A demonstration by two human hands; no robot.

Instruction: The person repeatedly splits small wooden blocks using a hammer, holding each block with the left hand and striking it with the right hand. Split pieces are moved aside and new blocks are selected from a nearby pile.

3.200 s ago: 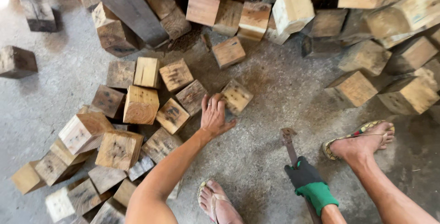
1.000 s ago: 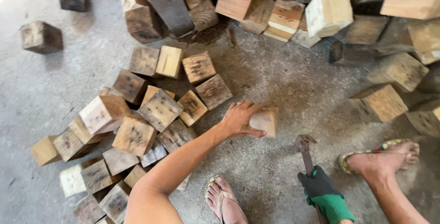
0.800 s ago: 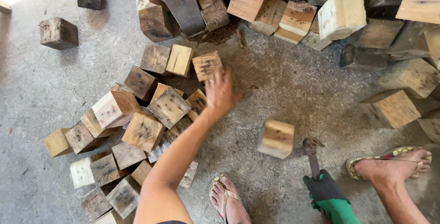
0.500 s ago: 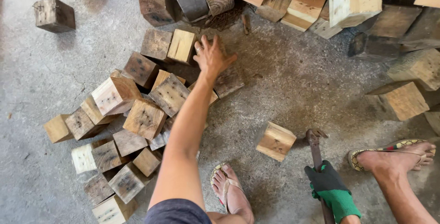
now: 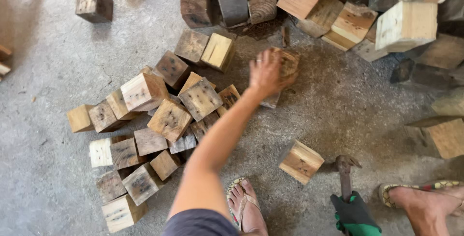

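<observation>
Soft, even daylight fills the scene, brightest at the far left beyond the lone wooden block point(image 5: 94, 5), where a glare patch washes out the concrete floor point(image 5: 43, 168). Shadows beside that block are short and faint. The left hand point(image 5: 267, 71) is slightly motion-blurred; the frame edges bend mildly.

- Wooden blocks point(image 5: 170, 119): rough-sawn, matt, some weathered grey, nail-holed.
- Block point(image 5: 289, 63) under the bare left hand point(image 5: 265, 71): rough wood.
- Floor point(image 5: 48, 62): matt, rough concrete.
- Right hand's glove point(image 5: 355, 215): cloth, black and green.
- Hammer point(image 5: 345, 175): dull rusty metal.
</observation>
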